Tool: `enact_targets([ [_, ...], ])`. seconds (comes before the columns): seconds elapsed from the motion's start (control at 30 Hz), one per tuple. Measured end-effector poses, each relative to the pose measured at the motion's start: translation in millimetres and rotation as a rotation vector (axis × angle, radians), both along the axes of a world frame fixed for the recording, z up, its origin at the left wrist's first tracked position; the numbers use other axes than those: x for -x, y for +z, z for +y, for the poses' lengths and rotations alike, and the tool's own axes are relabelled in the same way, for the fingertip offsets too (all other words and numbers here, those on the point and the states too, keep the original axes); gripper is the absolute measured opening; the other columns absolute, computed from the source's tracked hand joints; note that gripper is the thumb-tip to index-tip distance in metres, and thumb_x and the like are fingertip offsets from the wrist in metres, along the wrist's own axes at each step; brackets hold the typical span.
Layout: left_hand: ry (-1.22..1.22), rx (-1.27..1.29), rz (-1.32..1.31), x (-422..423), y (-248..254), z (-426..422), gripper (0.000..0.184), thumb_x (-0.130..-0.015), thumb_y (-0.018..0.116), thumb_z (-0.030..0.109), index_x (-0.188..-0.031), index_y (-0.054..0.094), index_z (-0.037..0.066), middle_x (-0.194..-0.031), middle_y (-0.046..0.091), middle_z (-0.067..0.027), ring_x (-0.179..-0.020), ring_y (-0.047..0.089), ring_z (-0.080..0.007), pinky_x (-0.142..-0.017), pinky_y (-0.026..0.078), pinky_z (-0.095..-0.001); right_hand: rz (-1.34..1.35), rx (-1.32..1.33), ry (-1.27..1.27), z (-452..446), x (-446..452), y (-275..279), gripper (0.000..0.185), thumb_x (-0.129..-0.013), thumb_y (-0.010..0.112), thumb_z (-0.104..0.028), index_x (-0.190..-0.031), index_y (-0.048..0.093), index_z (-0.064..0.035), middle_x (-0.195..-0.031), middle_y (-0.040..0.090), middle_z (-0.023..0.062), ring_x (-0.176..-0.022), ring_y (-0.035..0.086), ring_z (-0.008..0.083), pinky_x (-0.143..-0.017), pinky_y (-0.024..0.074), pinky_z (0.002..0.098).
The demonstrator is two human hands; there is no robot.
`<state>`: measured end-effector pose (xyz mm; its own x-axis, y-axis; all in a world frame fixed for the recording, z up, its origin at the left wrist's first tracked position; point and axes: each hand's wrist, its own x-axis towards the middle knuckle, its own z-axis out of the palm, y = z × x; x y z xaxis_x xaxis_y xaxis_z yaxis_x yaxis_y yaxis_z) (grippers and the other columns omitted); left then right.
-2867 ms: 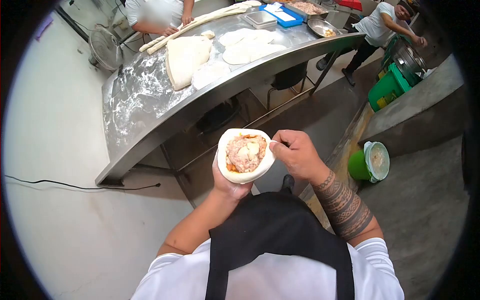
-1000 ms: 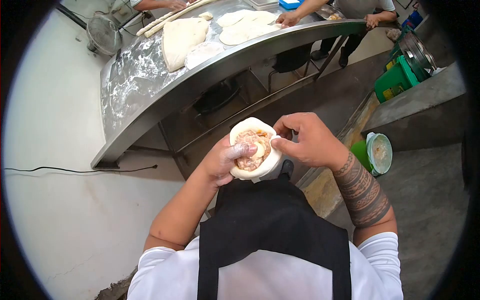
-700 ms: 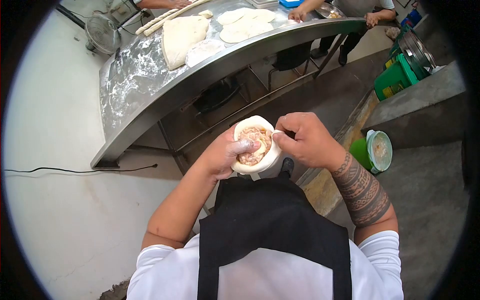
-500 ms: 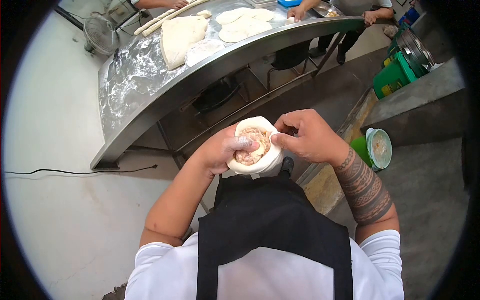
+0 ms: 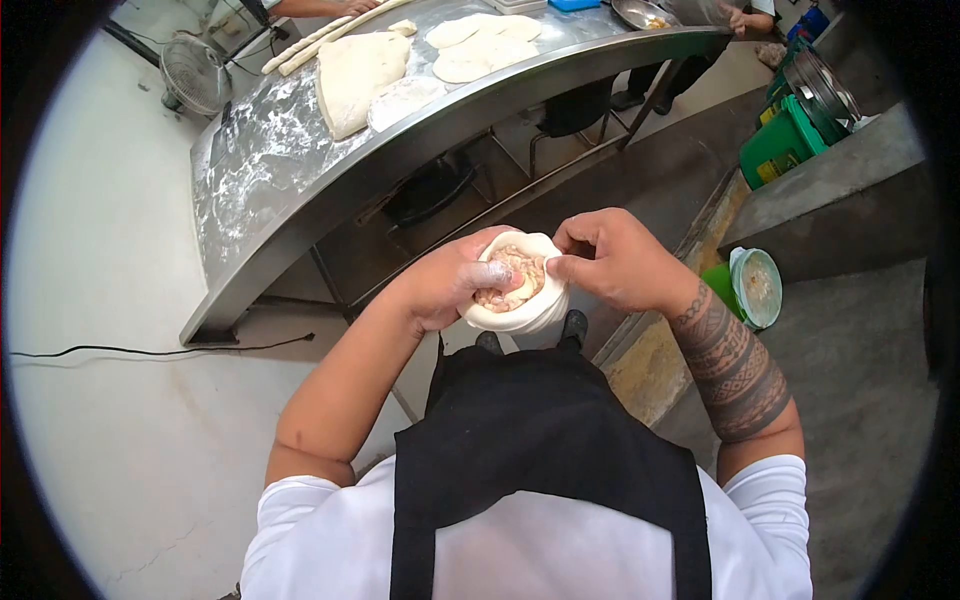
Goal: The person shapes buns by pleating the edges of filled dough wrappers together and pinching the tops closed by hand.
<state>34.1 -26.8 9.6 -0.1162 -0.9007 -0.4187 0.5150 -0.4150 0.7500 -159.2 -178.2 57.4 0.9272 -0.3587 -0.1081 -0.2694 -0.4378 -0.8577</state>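
Note:
A filled bun (image 5: 541, 313) of pale raw dough rests in my left hand (image 5: 445, 284), in front of my apron. Its top gapes, showing a pinkish, chunky meat filling (image 5: 525, 268) with a pale yellowish piece in it. My left thumb, dusted with flour, presses on the filling while the fingers cup the dough from below, mostly hidden. On the other side, my right hand (image 5: 628, 262) pinches the dough rim between thumb and forefinger. Folds run along that side of the bun.
Ahead stands a floured steel table (image 5: 245, 185) bearing a thick dough slab (image 5: 350, 85), flat dough rounds (image 5: 485, 48) and long dough strips (image 5: 325, 40). Co-workers' hands show at its far side. Green buckets (image 5: 782, 150) and a lidded tub (image 5: 757, 288) stand at right.
The bun has turned a little and its rim has drawn in with more folds. Both hands stay on it. A co-worker's hand has left the table's far right edge.

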Motion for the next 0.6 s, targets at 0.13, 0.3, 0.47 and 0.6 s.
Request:
enact_targets([
  [0.13,0.204,-0.037,0.356,8,-24,3,0.050,-0.093,0.063,0.012,-0.141,0.049,0.003,-0.129,0.063,-0.0143,-0.118,0.064,-0.0264,-0.107,0.049,-0.0432,-0.051,-0.011,-0.056,-1,-2,-24,0.027,-0.089,0.067,-0.021,-0.082,0.066,0.0046,-0.067,0.059,0.0150,-0.061,0.053,0.0182,-0.060,0.0451,0.0367],
  [0.3,0.526,-0.022,0.462,51,-51,26,0.054,-0.095,0.055,0.011,-0.147,0.042,0.005,-0.141,0.055,-0.0167,-0.130,0.056,-0.0341,-0.114,0.040,-0.0565,-0.086,-0.110,-0.097,15,-3,-59,0.026,-0.091,0.066,-0.016,-0.075,0.057,0.0019,-0.065,0.049,0.0002,-0.064,0.043,0.0080,-0.058,0.0397,0.0305],
  [0.47,0.413,-0.041,0.389,43,-44,30,0.052,-0.091,0.062,0.003,-0.140,0.047,0.005,-0.134,0.058,-0.0138,-0.126,0.059,-0.0275,-0.110,0.047,-0.0484,0.030,-0.055,-0.069,9,1,-37,0.019,-0.090,0.068,-0.014,-0.084,0.066,0.0032,-0.069,0.058,0.0032,-0.067,0.050,0.0087,-0.060,0.0431,0.0306],
  [0.6,0.327,-0.023,0.366,38,-38,26,0.053,-0.089,0.063,-0.002,-0.140,0.047,0.002,-0.131,0.060,-0.0136,-0.122,0.061,-0.0262,-0.108,0.049,-0.0435,0.035,-0.047,-0.052,7,5,-25,0.019,-0.089,0.069,-0.015,-0.084,0.067,0.0035,-0.070,0.059,0.0046,-0.069,0.051,0.0091,-0.062,0.0436,0.0299],
])
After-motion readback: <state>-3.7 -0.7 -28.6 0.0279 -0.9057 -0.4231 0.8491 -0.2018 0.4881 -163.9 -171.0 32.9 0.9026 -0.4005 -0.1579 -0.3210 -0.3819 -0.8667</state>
